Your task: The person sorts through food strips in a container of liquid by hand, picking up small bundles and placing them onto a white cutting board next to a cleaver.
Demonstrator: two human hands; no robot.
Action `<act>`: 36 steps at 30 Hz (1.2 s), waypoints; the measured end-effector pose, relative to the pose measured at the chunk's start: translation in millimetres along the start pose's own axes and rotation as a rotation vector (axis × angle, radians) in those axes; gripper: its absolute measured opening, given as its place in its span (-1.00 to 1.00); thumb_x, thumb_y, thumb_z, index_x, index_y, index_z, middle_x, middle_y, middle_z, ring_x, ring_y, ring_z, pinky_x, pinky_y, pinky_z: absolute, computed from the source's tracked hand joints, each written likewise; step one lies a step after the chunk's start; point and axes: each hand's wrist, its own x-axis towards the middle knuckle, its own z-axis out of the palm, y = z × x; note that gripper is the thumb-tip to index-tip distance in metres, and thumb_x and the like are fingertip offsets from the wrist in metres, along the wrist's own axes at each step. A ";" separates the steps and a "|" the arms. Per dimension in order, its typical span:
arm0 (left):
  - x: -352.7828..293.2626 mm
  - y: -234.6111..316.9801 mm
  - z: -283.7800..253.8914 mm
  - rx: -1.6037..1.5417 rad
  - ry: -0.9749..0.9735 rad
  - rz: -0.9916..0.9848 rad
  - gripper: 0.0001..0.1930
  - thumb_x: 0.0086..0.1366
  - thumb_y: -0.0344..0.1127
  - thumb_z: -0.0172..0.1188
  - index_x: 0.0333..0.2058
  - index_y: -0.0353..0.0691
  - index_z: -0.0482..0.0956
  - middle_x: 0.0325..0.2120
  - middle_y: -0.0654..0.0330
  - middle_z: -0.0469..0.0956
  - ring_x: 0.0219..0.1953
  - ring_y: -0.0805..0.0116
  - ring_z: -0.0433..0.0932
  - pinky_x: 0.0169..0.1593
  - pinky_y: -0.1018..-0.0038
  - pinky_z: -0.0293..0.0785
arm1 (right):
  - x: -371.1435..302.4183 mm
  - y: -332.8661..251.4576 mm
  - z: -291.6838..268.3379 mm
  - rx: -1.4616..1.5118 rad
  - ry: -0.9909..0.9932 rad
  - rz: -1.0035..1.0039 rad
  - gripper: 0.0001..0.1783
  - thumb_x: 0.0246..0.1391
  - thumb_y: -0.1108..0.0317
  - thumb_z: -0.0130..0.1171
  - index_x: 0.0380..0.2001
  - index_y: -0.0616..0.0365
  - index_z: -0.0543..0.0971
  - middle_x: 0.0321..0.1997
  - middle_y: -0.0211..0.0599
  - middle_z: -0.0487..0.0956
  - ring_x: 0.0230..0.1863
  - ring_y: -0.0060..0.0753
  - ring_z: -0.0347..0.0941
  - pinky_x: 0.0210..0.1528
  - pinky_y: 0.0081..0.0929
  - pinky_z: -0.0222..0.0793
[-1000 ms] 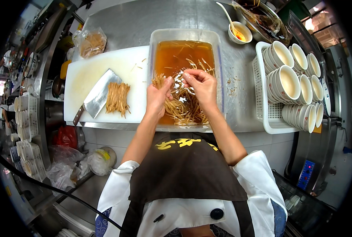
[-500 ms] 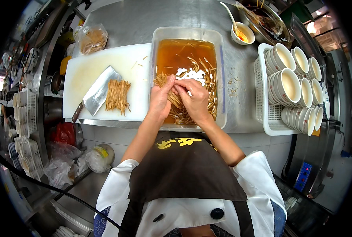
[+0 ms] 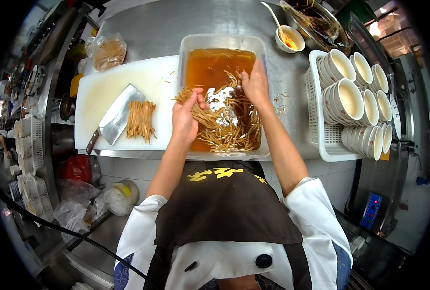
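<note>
My left hand (image 3: 185,118) is closed around a bundle of thin brown strands (image 3: 183,95) above the left rim of a clear plastic tub (image 3: 268,63). Amber liquid (image 3: 217,63) lies in the tub, with a heap of loose wet strands (image 3: 229,137) toward its near side. Over the tub's right part, my right hand (image 3: 255,86) has its fingers stretched out and the thumb apart; nothing shows in it. On the white cutting board (image 3: 96,87) to the left, a neat stack of cut strands (image 3: 140,119) sits beside a cleaver (image 3: 121,113).
A plastic bag of brown food (image 3: 109,53) stands behind the board. At the right, a white basket (image 3: 316,116) holds stacked bowls (image 3: 349,99). Farther back are a small bowl with a spoon (image 3: 290,38) and a large metal bowl (image 3: 316,24). The steel counter (image 3: 152,24) extends behind the tub.
My hands, together over the tub before, have parted. The left moved slightly left with the bundle; the right moved right and away from me, its fingers straightening.
</note>
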 end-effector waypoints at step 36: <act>-4.8 12.3 23.0 0.321 0.072 0.091 -0.85 0.12 -0.42 0.21 -0.35 -0.36 0.52 -0.56 0.31 0.47 -0.68 0.67 0.22 -0.64 0.67 0.09 | -54.1 -55.1 -32.0 1.426 -0.601 0.329 -0.72 0.17 0.38 -0.10 -0.08 0.24 0.41 -0.49 -0.50 0.38 -0.41 -0.69 0.26 -0.27 -0.72 0.20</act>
